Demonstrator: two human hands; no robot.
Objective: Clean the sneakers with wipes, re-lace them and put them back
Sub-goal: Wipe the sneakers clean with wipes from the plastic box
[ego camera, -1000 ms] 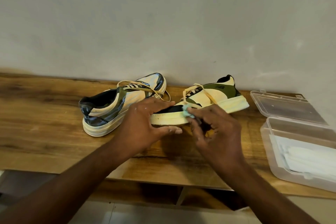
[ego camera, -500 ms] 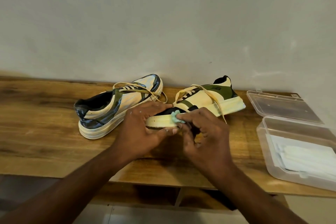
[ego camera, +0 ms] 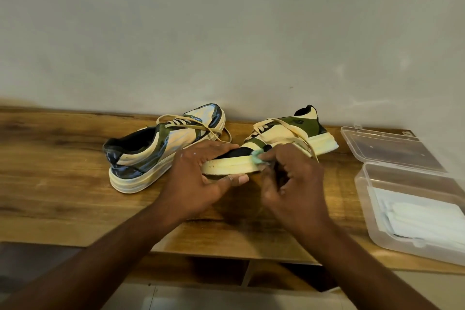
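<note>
Mid-wipe now, by the look of it. Left hand clamped on the toe end of the right sneaker, fingers over the top, thumb under the sole edge, toe raised off the shelf and heel down near the wall. Right hand pinching a small balled green wipe, pressed to the cream sole rim where it meets the dark toe cap. Other sneaker standing just to the left, heel toward the camera, laces loose over it. Open box of white wipes well to the right, lid flipped back.

Likely trouble from here:
- Loose lace hanging off the held sneaker, close by the right hand; easy to snag with a finger and drag the shoe round.
- Wipe very small and wadded; may slip from the pinch under firm rubbing, or only smear the specks visible on the rim rather than lift them. Fresh wipe probably due.
- Hold only at the toe, heel pivoting on the wood; hard scrubbing could skid the heel into the wall or the neighbouring shoe.
- Re-lacing and putting back not yet begun.
</note>
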